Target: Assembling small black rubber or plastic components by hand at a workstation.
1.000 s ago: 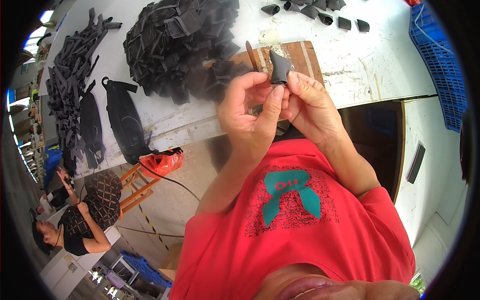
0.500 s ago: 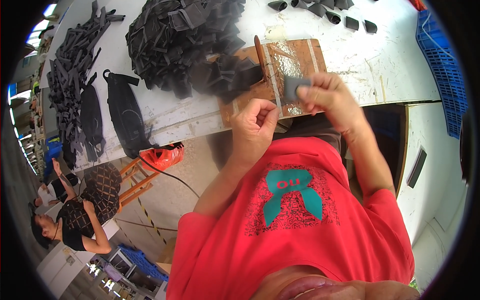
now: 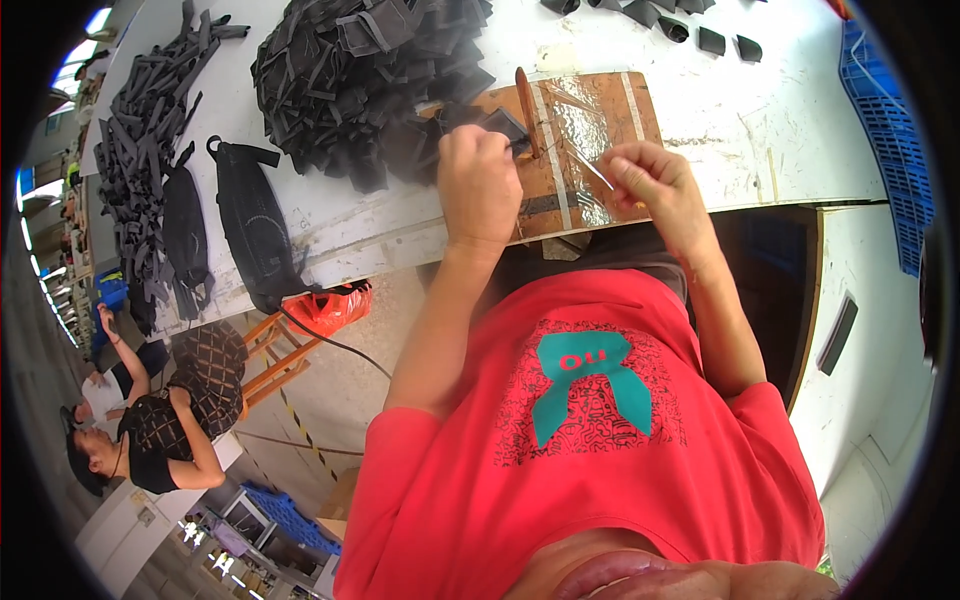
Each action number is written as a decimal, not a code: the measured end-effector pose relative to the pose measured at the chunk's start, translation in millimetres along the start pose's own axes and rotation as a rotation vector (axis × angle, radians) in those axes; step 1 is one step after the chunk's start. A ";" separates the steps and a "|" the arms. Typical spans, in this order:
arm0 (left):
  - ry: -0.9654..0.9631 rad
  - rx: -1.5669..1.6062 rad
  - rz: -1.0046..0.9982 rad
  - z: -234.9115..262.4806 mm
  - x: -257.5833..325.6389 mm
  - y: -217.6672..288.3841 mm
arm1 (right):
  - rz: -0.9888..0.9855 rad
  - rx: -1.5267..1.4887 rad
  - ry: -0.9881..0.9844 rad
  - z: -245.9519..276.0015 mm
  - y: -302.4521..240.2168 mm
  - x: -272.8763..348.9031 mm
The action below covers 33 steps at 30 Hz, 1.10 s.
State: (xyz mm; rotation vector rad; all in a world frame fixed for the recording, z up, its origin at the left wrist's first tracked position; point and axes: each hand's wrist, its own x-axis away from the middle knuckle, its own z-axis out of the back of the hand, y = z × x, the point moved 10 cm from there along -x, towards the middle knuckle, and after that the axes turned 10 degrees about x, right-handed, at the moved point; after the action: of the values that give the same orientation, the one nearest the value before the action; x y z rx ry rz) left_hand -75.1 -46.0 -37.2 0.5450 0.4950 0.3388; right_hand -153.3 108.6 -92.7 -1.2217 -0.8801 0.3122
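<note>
My left hand [image 3: 480, 190] is curled, back up, at the near edge of a heap of black fabric pieces [image 3: 340, 90]. One dark piece [image 3: 506, 124] shows beside its fingers; what they grip is hidden. A thin, pale, shiny stick [image 3: 590, 168] is pinched in my right hand [image 3: 660, 190] and points toward the board's middle. Between the hands lies a brown wooden board [image 3: 620, 110] with pale strips and a glossy middle. A reddish-brown upright piece [image 3: 526, 112] stands at its left part.
Black strips [image 3: 150, 120] lie piled at the far left, beside two black pouches [image 3: 250, 215]. Small dark rolled pieces [image 3: 711, 40] sit at the back right. A blue crate [image 3: 885, 140] borders the table's right. Another person [image 3: 150, 450] sits at the left, near a red bag [image 3: 330, 308].
My left hand has moved forward and left to the heap. The dark square piece is gone from my right hand, which now shows a thin stick.
</note>
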 end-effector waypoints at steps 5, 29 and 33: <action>0.128 0.842 0.482 37.2 27.6 -41.9 | 0.166 0.309 -0.093 -39.2 -22.1 14.5; -0.023 0.780 0.331 19.7 29.6 -21.4 | 0.887 0.963 0.192 -77.3 -85.2 14.9; -0.167 0.880 0.458 1.0 31.6 -22.0 | 0.812 0.703 0.067 -70.4 -86.4 13.6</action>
State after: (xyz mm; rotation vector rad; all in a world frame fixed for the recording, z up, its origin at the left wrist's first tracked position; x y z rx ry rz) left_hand -44.5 -50.5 -60.1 1.5418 0.3344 0.5025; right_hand -113.8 39.1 -13.9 -0.8542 -0.1258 1.1202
